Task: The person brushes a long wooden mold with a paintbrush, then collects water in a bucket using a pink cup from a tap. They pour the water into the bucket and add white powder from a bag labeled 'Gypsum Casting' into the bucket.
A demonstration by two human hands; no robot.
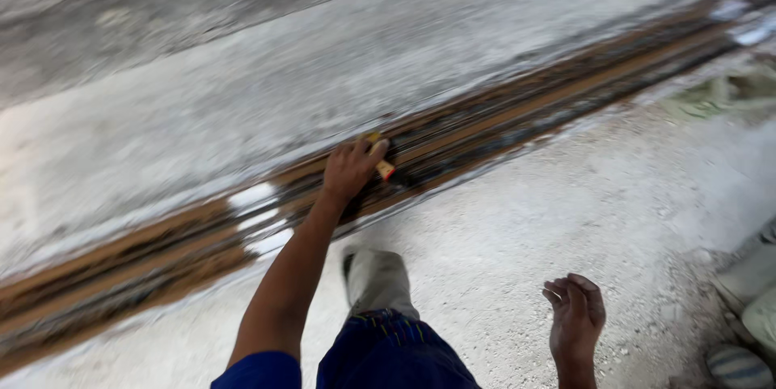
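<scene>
My left hand (349,169) reaches forward and grips a small brush with a yellow and red handle (381,161), pressed against a long rusty brown metal rail (517,110) that runs diagonally across the view. Wet dark streaks and white shiny patches (257,219) lie on the rail beside that hand. My right hand (575,318) hangs low at the right, fingers loosely curled, holding nothing. My leg in blue trousers (388,353) and a grey boot (376,280) stand just below the rail.
A dusty grey concrete slab (242,73) lies beyond the rail. Pale gravelly ground (566,211) lies on the near side. Grey rounded objects (748,292) sit at the right edge.
</scene>
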